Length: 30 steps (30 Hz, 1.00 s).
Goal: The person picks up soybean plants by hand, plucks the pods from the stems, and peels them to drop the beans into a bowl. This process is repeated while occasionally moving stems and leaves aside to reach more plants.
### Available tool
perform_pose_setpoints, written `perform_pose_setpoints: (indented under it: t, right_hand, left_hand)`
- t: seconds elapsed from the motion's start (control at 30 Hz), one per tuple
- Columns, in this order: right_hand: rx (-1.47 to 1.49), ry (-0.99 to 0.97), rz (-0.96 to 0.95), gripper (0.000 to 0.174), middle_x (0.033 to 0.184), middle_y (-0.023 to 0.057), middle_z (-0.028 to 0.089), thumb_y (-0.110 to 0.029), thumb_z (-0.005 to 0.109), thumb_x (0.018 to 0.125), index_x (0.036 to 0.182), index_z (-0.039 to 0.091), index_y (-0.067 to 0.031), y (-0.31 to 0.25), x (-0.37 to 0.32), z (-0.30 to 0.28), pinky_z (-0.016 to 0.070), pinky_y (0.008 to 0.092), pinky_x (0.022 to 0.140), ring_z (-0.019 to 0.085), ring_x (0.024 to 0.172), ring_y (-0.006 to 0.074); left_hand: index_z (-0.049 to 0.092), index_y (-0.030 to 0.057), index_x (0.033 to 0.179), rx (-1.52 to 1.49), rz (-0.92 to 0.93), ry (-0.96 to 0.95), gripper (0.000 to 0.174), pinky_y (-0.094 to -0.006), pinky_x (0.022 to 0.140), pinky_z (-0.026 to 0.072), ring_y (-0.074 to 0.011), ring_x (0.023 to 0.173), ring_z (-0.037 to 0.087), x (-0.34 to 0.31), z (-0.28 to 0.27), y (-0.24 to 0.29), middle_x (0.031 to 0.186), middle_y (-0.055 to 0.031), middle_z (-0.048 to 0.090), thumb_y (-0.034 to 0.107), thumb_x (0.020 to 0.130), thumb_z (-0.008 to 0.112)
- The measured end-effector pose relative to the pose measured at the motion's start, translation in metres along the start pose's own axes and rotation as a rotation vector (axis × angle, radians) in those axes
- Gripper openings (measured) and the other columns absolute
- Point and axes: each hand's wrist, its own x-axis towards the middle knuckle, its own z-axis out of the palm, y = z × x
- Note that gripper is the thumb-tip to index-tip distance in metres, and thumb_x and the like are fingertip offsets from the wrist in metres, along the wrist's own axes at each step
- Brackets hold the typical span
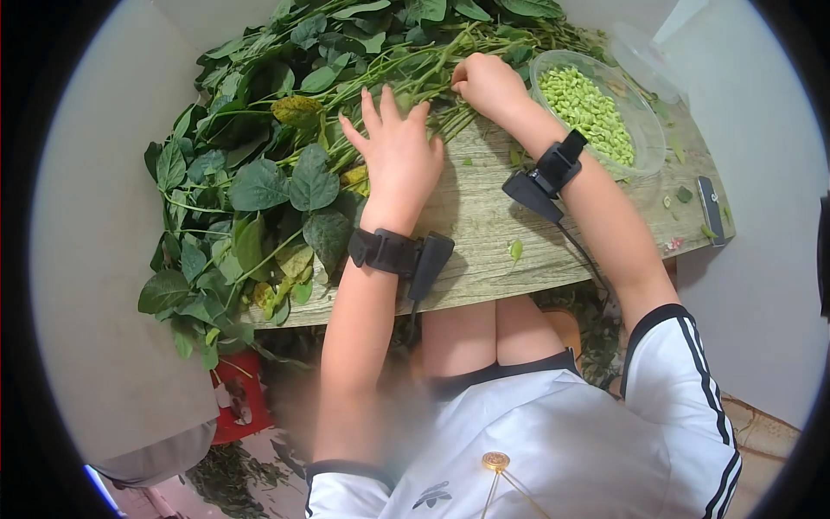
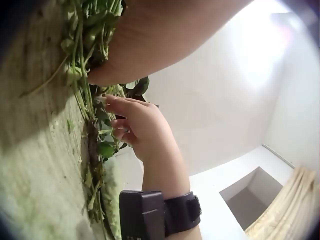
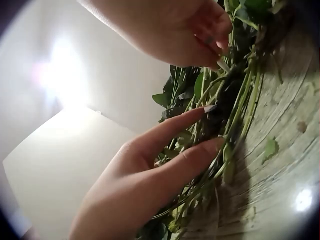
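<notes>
A thick heap of bean plants (image 1: 320,112), with green stems, broad leaves and a few pods, covers the back and left of the wood-grain table. My left hand (image 1: 399,160) lies over the stems with fingers spread; in the right wrist view its thumb and index finger (image 3: 170,122) are straight and apart, touching the stems. To its right, my right hand (image 1: 493,86) has curled fingers and pinches a bean plant stem (image 3: 220,82) at the heap's edge. In the left wrist view, the right hand's fingertips (image 2: 107,100) are right at the stems, partly hidden by leaves.
A clear plastic tub (image 1: 648,160) of shelled green beans (image 1: 588,112) stands right of my right hand, a clear lid (image 1: 644,60) behind it. A phone-like slab (image 1: 711,210) lies at the table's right edge. Leaf scraps dot the table (image 1: 471,225). A red container (image 1: 242,398) is below left.
</notes>
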Motion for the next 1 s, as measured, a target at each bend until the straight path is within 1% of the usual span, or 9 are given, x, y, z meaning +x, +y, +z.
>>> perform_pose_setpoints:
  t: [0.17,0.27,0.33,0.43,0.47,0.57,0.7,0.9,1.0]
  right_hand:
    - [-0.016,0.199,-0.051,0.013,0.09,0.0125,0.071,-0.015,0.067,0.082,0.092,0.071,-0.0075,0.002,-0.004,0.015,0.0522,0.0421,0.079,0.067,0.087,0.0304]
    - [0.077,0.071,-0.087,0.015,0.087,0.0162,0.07,-0.013,0.066,0.078,0.089,0.07,-0.0049,-0.003,-0.014,0.01,0.0533,0.0426,0.075,0.067,0.085,0.0336]
    - [0.127,0.068,-0.17,0.016,0.088,0.0158,0.07,-0.015,0.067,0.078,0.09,0.07,-0.0045,0.001,-0.017,0.016,0.0533,0.0421,0.076,0.067,0.085,0.033]
    - [0.166,0.109,-0.246,0.02,0.089,0.0148,0.07,-0.019,0.07,0.078,0.091,0.069,-0.0036,0.005,-0.023,0.023,0.0531,0.041,0.076,0.067,0.088,0.0313]
    - [0.212,0.123,-0.252,0.02,0.087,0.014,0.07,-0.02,0.07,0.078,0.09,0.07,-0.0044,0.006,-0.025,0.025,0.0534,0.0409,0.075,0.068,0.086,0.0309]
    - [0.25,0.154,-0.192,0.02,0.085,0.0123,0.071,-0.023,0.069,0.08,0.09,0.073,-0.0054,0.001,-0.034,0.022,0.0537,0.0398,0.074,0.068,0.082,0.0295]
    - [0.206,0.204,-0.136,0.022,0.081,0.0108,0.072,-0.028,0.068,0.083,0.089,0.076,-0.0089,-0.008,-0.049,0.008,0.0543,0.0394,0.072,0.068,0.076,0.0282]
    - [0.225,0.111,-0.377,0.021,0.092,0.0108,0.071,-0.026,0.066,0.085,0.095,0.075,-0.0096,-0.018,-0.053,0.018,0.0536,0.0388,0.076,0.067,0.084,0.0295]
    - [0.227,0.025,-0.344,0.022,0.098,0.0105,0.071,-0.024,0.067,0.084,0.099,0.074,-0.0087,-0.025,-0.052,0.022,0.053,0.038,0.08,0.066,0.09,0.0296]
  left_hand:
    - [0.06,0.0164,0.124,0.002,-0.043,0.09,0.045,-0.0645,0.11,0.0148,-0.0379,0.138,0.03,0.004,-0.001,-0.001,0.143,-0.0198,0.042,0.023,0.081,0.068]
    - [0.06,0.0168,0.122,-0.012,-0.057,0.103,0.045,-0.0632,0.111,0.0159,-0.0354,0.137,0.033,0.007,-0.002,-0.01,0.14,-0.0176,0.045,0.019,0.079,0.067]
    - [0.062,0.009,0.115,0.0,-0.085,0.135,0.037,-0.0645,0.11,0.0166,-0.035,0.132,0.038,0.009,-0.003,-0.017,0.133,-0.018,0.049,0.012,0.077,0.064]
    - [0.065,0.0169,0.108,-0.061,-0.154,0.09,0.033,-0.0622,0.11,0.0189,-0.0303,0.125,0.046,0.013,-0.014,-0.03,0.13,-0.0104,0.052,0.014,0.075,0.066]
    - [0.067,0.0107,0.097,-0.129,-0.13,0.188,0.022,-0.0618,0.108,0.0227,-0.0312,0.12,0.047,0.013,-0.015,-0.029,0.12,-0.0115,0.055,0.008,0.076,0.061]
    - [0.07,0.012,0.083,-0.384,-0.109,0.163,0.015,-0.0562,0.105,0.0285,-0.0311,0.12,0.047,0.017,-0.027,-0.033,0.119,-0.0101,0.057,0.005,0.075,0.06]
    - [0.076,0.0154,0.073,-0.165,0.005,0.108,0.023,-0.0496,0.105,0.0265,-0.031,0.124,0.045,0.013,-0.033,-0.035,0.132,-0.0125,0.056,0.003,0.073,0.057]
    - [0.078,0.0162,0.078,-0.043,-0.09,0.155,0.016,-0.0556,0.108,0.0193,-0.0323,0.13,0.04,0.015,-0.022,-0.034,0.146,-0.0173,0.045,0.018,0.072,0.064]
    - [0.078,0.0167,0.084,0.008,-0.114,0.213,0.019,-0.0575,0.109,0.0175,-0.0317,0.133,0.038,0.016,-0.03,-0.039,0.148,-0.0177,0.041,0.021,0.071,0.066]
